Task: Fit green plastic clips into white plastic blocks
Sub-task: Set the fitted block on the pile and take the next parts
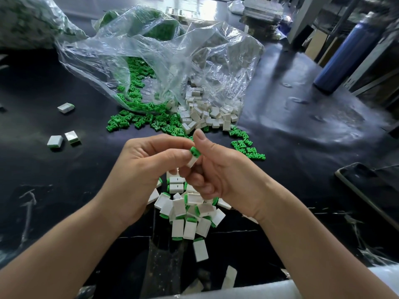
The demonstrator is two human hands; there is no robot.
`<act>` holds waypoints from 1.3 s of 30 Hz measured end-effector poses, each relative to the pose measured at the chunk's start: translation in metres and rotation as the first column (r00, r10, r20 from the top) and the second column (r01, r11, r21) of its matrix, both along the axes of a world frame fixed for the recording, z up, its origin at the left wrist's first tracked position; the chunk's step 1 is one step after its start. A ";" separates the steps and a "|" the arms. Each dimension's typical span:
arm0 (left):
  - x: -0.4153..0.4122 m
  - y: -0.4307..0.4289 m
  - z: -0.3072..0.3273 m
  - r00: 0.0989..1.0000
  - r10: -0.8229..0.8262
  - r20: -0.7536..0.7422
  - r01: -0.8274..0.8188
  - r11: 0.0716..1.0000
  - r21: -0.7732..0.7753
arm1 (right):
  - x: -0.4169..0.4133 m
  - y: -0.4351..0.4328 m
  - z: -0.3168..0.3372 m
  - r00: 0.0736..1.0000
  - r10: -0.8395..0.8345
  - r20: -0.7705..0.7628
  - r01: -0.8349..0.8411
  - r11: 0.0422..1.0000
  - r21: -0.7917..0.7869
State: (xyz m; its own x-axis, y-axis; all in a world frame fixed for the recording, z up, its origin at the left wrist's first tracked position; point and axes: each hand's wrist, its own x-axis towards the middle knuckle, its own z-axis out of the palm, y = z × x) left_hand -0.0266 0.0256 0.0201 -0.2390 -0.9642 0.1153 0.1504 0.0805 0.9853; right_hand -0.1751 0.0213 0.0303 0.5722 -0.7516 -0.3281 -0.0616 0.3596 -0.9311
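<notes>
A white block [192, 161] with a green clip [195, 152] seated in its upper end is pinched between the thumb and the curled forefinger of the left hand [151, 167], in the middle of the frame. The curled fingers of the right hand [218, 169] are pressed against the other side of the same block, while the right thumb is held up straight above the clip. Whether the thumb touches the clip cannot be told.

The whole scene is carried by a black table [64, 190]. Three clear plastic bags are counted on it: one bag of green clips [121, 61] in the upper middle, one bag of white blocks [226, 61] just to its right, and a third bag [28, 20] with green and white contents in the upper left corner. One blue bottle [345, 52] is seen in the upper right, and one phone [371, 190] is laid flat at the right edge.

A heap of loose green clips [146, 119] is spilled from the mouth of the first bag, and a smaller group of clips [246, 145] lies to the right of the hands. A heap of loose white blocks [205, 113], touching the green heap, is spilled from the second bag. These are too many to count exactly. Below the hands, a pile of fitted blocks [190, 212] is gathered, well above twenty pieces. At the left of the frame three fitted blocks lie apart: one single piece [65, 107] higher up, and a pair [62, 140] side by side below it.
</notes>
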 end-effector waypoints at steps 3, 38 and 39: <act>-0.001 0.000 0.002 1.000 0.009 0.005 -0.009 1.000 0.014 | -0.002 -0.001 0.000 1.000 -0.018 -0.014 0.017 1.000 -0.026; -0.010 0.004 -0.001 0.981 0.043 -0.188 0.000 0.975 0.222 | 0.013 0.006 -0.011 0.921 -0.332 -0.206 0.242 0.899 -0.366; -0.010 0.004 0.000 0.982 0.036 -0.183 0.005 0.977 0.214 | 0.013 0.005 -0.011 0.918 -0.330 -0.219 0.239 0.902 -0.360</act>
